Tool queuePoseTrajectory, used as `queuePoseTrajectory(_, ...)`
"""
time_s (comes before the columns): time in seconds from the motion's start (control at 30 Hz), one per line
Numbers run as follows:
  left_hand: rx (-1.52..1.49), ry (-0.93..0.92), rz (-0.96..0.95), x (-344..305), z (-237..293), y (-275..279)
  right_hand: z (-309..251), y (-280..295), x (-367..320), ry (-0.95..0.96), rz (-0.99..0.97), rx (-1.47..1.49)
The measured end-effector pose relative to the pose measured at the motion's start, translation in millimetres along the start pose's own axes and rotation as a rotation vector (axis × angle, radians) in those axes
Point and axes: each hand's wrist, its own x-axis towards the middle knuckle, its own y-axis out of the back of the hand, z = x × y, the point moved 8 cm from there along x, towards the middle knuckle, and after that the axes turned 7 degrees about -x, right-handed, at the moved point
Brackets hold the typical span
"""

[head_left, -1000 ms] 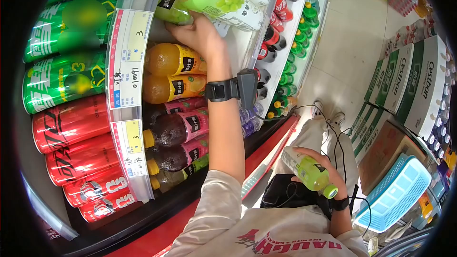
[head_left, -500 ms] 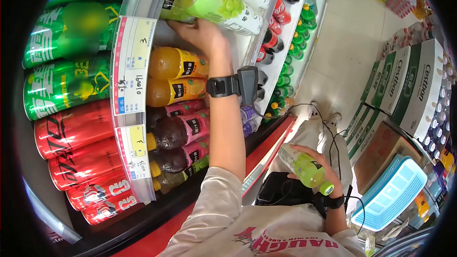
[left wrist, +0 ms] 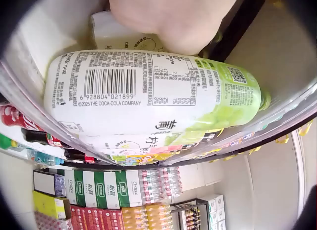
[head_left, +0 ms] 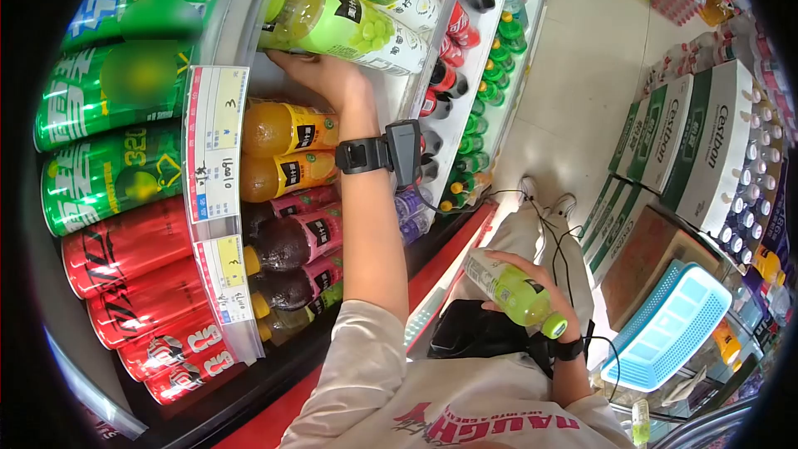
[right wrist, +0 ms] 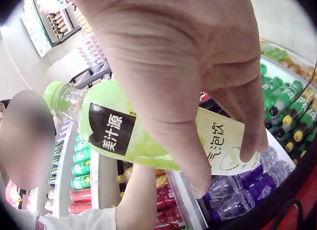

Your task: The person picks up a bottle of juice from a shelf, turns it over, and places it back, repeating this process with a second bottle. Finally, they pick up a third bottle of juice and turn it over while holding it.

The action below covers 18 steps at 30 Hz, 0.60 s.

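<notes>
My left hand (head_left: 328,79) reaches into the shelf and grips a green-and-white drink bottle whose white label (left wrist: 105,29) shows below the hand in the left wrist view. Most of its fingers are hidden. Lying right beside it is another grape drink bottle (head_left: 349,25), with its barcode side toward the left wrist camera. My right hand (head_left: 532,270) holds a third such bottle (head_left: 519,291) tilted in front of my body, green cap low. In the right wrist view, thumb and fingers wrap round this bottle (right wrist: 111,126).
Orange juice bottles (head_left: 278,129) and dark purple bottles (head_left: 287,241) lie below my left forearm. Green and red cans (head_left: 133,237) fill the rack behind the price strip (head_left: 218,141). A blue basket (head_left: 665,328) and Cestbon cartons (head_left: 706,141) stand at right. Cables (head_left: 557,241) hang near my legs.
My left hand has slid farther under the front grape bottle, and the bottle in its grip is now mostly covered. The head view has shifted slightly. My right hand keeps hold of its bottle.
</notes>
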Motion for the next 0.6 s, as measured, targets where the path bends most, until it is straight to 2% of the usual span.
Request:
queuePoseTrajectory(0.13,0.021,0.055,0.040,-2,6,10,-4,1,-2,-0.002,-0.025,-0.022)
queuePoseTrajectory(0.23,0.149,-0.112,0.021,-6,27,11,-3,1,-4,-0.035,-0.015,-0.015)
queuePoseTrajectory(0.37,0.165,-0.092,0.073,-17,34,14,-3,-1,-2,-0.013,-0.012,0.028)
queuePoseTrajectory(0.5,0.241,-0.075,0.031,-25,37,16,-2,-5,0,-0.019,-0.033,-0.012)
queuePoseTrajectory(0.6,0.164,-0.076,0.042,-40,47,11,-4,-6,3,-0.014,-0.047,-0.027)
